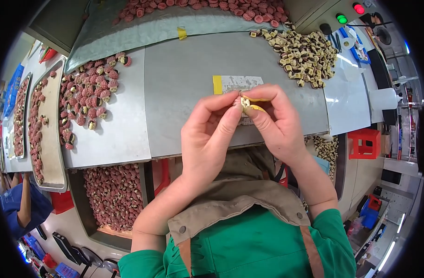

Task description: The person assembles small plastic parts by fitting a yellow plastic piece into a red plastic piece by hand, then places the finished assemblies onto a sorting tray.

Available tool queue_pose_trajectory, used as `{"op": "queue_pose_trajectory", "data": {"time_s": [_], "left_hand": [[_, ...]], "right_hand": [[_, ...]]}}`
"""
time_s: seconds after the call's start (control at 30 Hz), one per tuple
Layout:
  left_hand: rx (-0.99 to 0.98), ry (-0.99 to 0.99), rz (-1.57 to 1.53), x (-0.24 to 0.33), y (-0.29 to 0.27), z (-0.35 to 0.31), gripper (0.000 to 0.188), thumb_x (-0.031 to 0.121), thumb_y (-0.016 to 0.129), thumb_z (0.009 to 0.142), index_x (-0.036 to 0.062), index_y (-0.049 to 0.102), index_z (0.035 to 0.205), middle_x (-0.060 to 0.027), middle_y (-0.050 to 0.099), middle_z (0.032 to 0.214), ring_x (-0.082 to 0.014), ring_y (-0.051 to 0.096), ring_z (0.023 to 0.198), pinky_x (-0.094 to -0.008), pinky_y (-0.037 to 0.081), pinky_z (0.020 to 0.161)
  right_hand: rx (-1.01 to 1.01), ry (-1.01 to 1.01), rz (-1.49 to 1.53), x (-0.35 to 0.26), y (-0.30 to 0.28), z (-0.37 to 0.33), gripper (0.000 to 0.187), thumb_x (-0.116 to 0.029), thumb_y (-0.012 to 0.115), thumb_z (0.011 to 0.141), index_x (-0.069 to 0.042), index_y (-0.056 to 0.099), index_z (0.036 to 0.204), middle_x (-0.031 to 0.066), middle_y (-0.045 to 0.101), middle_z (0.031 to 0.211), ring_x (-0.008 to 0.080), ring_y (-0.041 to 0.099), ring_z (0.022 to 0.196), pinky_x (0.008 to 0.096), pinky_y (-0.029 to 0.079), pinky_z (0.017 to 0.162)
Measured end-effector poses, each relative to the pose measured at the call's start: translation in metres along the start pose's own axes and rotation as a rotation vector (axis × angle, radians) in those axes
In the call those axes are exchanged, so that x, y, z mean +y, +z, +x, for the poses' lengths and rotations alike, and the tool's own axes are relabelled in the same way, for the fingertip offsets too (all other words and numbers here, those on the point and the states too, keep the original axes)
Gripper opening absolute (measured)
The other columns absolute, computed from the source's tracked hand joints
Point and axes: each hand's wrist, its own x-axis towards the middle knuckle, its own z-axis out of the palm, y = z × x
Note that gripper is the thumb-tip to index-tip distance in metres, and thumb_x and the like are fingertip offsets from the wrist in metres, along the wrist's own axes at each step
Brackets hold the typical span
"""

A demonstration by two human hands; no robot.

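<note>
My left hand (203, 127) and my right hand (280, 123) meet over the middle of the worktable, fingertips pinched together. Between them is a small cream-coloured piece (245, 102) with dark marks. Whether a pink part is joined to it on the left side is hidden by my fingers. Yellow covers (256, 108) show on the fingertips of my right hand. Just beyond my hands lies a worn, pale plate (239, 82) with yellow tape at its left end.
Cream-and-brown small pieces (304, 58) are heaped at the right. Pink raspberry-shaped shells (263, 9) lie on a cloth at the back; pink pieces with cream parts (89, 95) spread leftward. Below the table's edge stands a full bin (113, 194). A co-worker's arm (25, 208) shows far left.
</note>
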Motion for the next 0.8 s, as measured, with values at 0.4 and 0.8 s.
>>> {"op": "queue_pose_trajectory", "data": {"time_s": [0.4,0.8], "left_hand": [[-0.058,-0.19,-0.005,0.018,0.009,0.002,0.058,0.005,0.062,0.088,-0.0015,0.032,0.136,-0.0088,0.059,0.101,-0.0124,0.058,0.096,-0.027,0.048,0.085],[-0.109,-0.103,0.18,0.011,0.013,0.002,0.054,-0.001,0.061,0.085,0.0007,0.037,0.134,-0.0063,0.06,0.1,-0.0105,0.057,0.092,-0.0233,0.046,0.082]], "right_hand": [[-0.094,-0.339,-0.41,0.005,-0.027,0.009,0.028,-0.021,0.073,0.078,-0.008,0.063,0.1,0.0061,0.059,0.099,0.0227,0.056,0.093,0.0324,0.046,0.081],[-0.049,-0.404,-0.48,0.006,-0.028,0.01,0.028,-0.007,0.075,0.065,-0.009,0.061,0.09,0.0043,0.059,0.09,0.0244,0.056,0.085,0.0363,0.046,0.075]]}}
